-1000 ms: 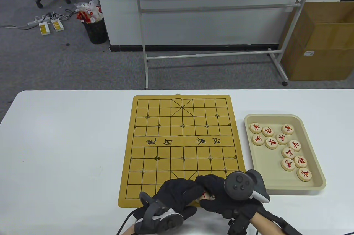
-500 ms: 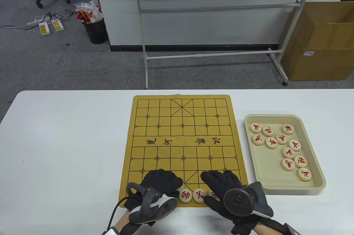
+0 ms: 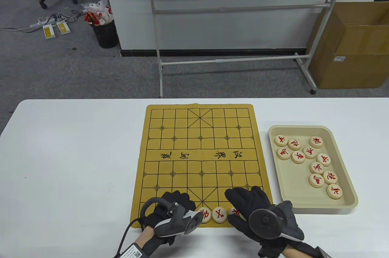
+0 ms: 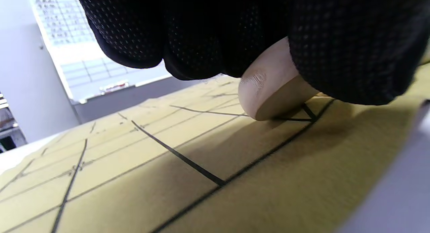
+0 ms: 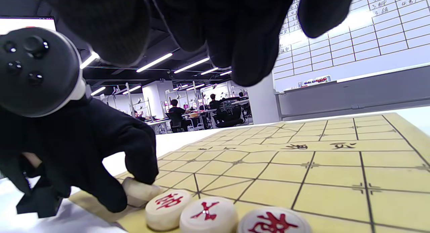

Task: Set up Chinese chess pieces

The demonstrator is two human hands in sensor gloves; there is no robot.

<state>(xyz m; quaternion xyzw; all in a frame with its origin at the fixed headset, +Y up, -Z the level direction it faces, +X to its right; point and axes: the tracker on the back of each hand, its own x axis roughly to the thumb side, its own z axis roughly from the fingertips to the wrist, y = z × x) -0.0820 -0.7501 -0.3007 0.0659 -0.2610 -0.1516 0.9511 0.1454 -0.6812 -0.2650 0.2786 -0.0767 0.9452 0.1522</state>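
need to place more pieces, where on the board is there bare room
Free: the yellow felt board, every row beyond the near edge. Crowded: the near row, where three round wooden pieces sit between the left hand and right hand, and the beige tray.

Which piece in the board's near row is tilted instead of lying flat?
The leftmost piece, the one the left hand grips. It stands on its edge, leaning, blank underside showing. The three pieces to its right lie flat, red characters up.
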